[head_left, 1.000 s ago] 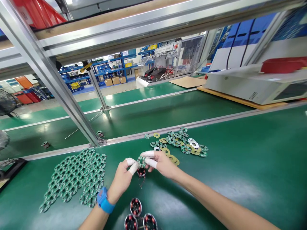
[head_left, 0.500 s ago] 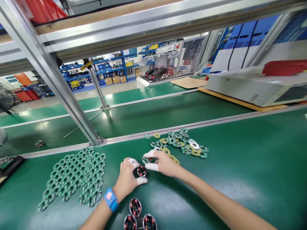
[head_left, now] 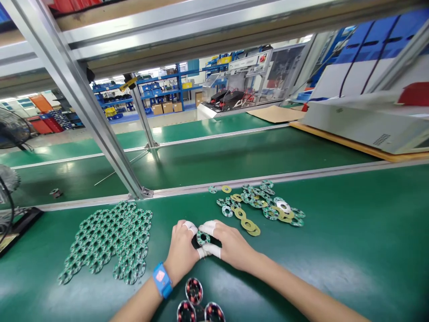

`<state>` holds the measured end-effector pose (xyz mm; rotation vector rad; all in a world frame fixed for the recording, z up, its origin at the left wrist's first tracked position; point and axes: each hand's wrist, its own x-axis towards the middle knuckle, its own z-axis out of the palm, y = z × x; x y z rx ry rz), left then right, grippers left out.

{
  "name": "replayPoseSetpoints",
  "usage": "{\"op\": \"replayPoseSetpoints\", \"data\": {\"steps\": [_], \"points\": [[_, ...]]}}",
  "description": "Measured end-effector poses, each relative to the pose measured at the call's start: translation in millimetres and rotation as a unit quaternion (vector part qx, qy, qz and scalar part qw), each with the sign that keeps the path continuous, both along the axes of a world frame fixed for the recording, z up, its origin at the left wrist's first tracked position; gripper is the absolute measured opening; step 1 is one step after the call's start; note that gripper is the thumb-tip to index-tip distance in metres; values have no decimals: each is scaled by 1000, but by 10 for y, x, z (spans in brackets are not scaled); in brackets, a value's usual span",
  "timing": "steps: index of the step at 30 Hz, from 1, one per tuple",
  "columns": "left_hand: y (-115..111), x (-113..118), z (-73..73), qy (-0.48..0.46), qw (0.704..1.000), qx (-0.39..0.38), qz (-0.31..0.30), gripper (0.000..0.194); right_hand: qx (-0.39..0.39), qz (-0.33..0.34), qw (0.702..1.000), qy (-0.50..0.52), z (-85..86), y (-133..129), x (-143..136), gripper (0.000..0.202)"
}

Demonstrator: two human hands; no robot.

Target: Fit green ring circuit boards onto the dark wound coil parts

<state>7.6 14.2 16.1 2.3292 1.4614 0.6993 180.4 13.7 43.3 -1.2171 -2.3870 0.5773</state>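
A ring-shaped green circuit board (head_left: pixel 203 243) is between my two hands, on top of the small round part with red windings, which it now hides. My left hand (head_left: pixel 182 248), wearing white finger cots and a blue wrist strap (head_left: pixel 162 280), is closed around the left side of that part. Thumb and fingers of my right hand (head_left: pixel 233 246), also in white cots, grip the board from the right. Near the front edge of the view stand three round black parts (head_left: pixel 194 290) with red windings and shiny rims.
At left, many green ring boards (head_left: pixel 103 239) lie grouped on the green bench top (head_left: pixel 321 255). Loose ring boards (head_left: pixel 271 213) and yellow rings (head_left: pixel 248 224) lie scattered at right. An aluminium post (head_left: pixel 97 116) rises behind the grouped boards. A grey machine (head_left: pixel 365 127) stands at back right.
My right hand has brought the green ring board left onto the round part in my left hand, covering its red windings. The whole view has shifted slightly.
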Motion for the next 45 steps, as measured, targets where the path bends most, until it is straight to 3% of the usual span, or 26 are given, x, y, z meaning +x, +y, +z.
{"op": "replayPoseSetpoints", "data": {"steps": [7, 21, 29, 35, 45], "points": [[-8, 10, -3, -13, 1000, -1, 5, 25, 13, -26, 999, 18, -112, -46, -17, 29], [-2, 9, -37, -25, 1000, -9, 5, 27, 32, -8, 994, 100, -252, -22, 8, 30], [3, 4, -58, -28, 1000, -10, 7, 27, 29, -4, 994, 108, -255, -7, 23, 31], [1, 3, -51, -35, 999, -11, 9, 25, 16, -40, 990, 131, -316, -25, 25, 38], [-1, 11, -61, -38, 999, -18, 17, 23, 44, -45, 992, 108, -317, -32, 16, 32]]}}
